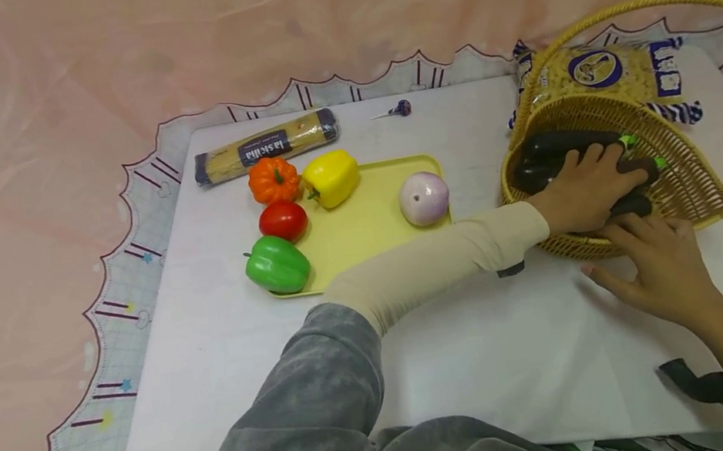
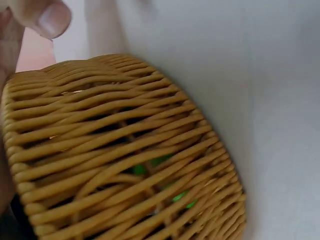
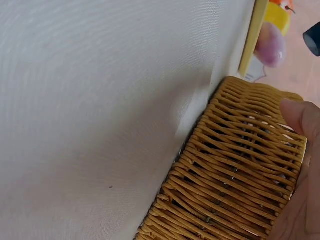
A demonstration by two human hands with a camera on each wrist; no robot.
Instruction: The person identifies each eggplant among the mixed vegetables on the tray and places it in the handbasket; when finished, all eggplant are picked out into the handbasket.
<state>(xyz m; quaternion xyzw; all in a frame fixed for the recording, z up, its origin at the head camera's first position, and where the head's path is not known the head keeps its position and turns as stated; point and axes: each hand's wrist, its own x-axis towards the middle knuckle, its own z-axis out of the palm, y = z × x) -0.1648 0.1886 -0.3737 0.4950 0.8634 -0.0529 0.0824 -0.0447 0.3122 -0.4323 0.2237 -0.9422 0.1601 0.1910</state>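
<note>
A wicker basket (image 1: 686, 169) with a tall handle stands on the right side of the table, holding several dark eggplants (image 1: 553, 144) with bright green tips. My left hand (image 1: 574, 194) reaches inside it, its fingers and thumb around one eggplant; the fingertips are partly hidden. At the near rim, my right hand (image 1: 666, 273) has its fingers hooked over the edge, with the thumb outside. Both wrist views show the woven outer wall; in the left one, green patches (image 2: 182, 199) glint through the weave. The right thumb (image 3: 295, 115) shows beside the wall in the right wrist view.
Left of the basket lies a yellow tray (image 1: 364, 241) with a purple onion (image 1: 424, 199), yellow pepper (image 1: 332, 178), orange pumpkin (image 1: 274, 180), tomato (image 1: 284, 221) and green pepper (image 1: 277, 264). Behind are a spaghetti pack (image 1: 266, 148), a lollipop (image 1: 402, 108) and a yellow bag (image 1: 636, 71).
</note>
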